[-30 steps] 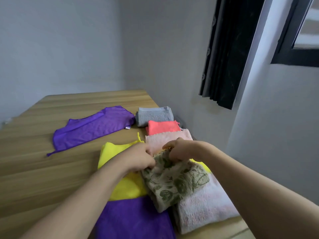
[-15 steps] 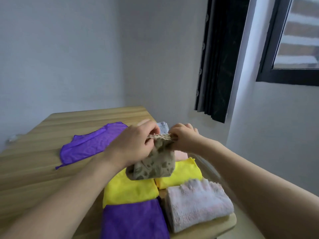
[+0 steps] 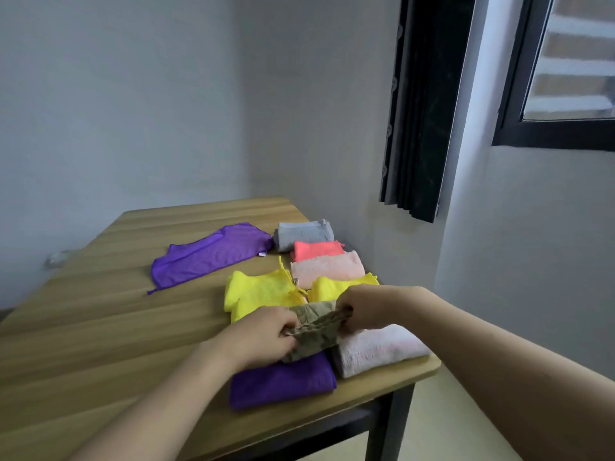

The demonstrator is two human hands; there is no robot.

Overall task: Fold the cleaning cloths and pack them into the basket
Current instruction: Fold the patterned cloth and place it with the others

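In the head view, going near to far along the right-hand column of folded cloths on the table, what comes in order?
Pale pink fluffy towel → yellow cloth → peach towel → coral cloth → grey towel.

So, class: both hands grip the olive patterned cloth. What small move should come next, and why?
Probably lower the olive patterned cloth flat onto the wooden table to fold it: the left hand and right hand hold it bunched.
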